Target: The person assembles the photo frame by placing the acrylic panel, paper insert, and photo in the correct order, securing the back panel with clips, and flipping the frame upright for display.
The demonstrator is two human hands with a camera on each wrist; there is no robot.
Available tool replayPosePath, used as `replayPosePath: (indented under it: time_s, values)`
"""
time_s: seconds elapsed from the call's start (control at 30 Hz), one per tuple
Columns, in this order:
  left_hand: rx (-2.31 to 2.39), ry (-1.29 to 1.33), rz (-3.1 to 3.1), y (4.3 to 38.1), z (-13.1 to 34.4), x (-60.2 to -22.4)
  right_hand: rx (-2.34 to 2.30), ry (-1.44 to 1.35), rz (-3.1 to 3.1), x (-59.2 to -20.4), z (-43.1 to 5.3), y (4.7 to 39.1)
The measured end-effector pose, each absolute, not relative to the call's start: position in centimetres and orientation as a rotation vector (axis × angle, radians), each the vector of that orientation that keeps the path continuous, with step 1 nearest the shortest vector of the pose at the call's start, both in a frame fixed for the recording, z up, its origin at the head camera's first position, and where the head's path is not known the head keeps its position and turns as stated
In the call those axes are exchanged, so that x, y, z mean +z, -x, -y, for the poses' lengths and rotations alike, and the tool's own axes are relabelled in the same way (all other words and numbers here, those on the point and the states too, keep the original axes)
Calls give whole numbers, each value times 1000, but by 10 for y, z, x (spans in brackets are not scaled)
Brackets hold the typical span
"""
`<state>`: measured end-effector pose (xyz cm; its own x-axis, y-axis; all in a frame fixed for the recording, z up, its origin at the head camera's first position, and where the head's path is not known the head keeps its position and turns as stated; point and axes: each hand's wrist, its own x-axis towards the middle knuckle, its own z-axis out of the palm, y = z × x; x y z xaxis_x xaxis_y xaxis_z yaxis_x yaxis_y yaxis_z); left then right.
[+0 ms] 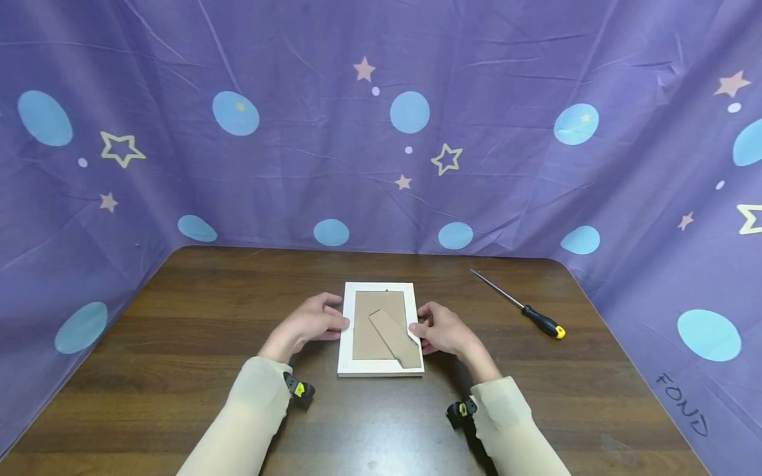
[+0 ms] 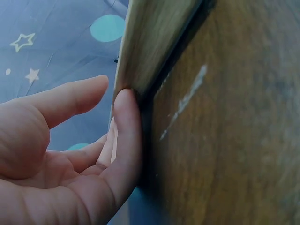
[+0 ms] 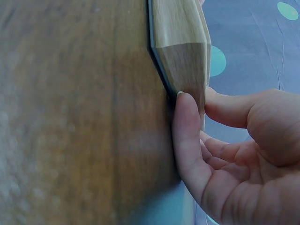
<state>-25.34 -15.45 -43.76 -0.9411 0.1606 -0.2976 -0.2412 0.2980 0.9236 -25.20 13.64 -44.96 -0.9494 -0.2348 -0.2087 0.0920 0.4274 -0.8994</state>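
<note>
A white-bordered picture frame lies back side up on the table, its brown backing board and slanted easel stand showing. My left hand is at the left side; in the left wrist view its index finger touches the wooden side while the thumb stands a little off it. On the opposite side, my right hand holds the edge, with the thumb over the back and the index finger against the side. The front of the frame is hidden underneath.
A screwdriver with a black and yellow handle lies on the brown wooden table, right of the hands. Purple cloth with stars and dots hangs behind the table and along both sides.
</note>
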Motion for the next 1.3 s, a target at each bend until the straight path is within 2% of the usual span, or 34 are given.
replayPosePath:
  time_s: [0.9, 1.3]
  values:
    - [1745, 31, -2169, 248, 158, -442, -1523, 127, -2363, -449, -136, 251]
    - [1756, 35, -2162, 249, 161, -444, -1541, 165, -2377, -438, -154, 257]
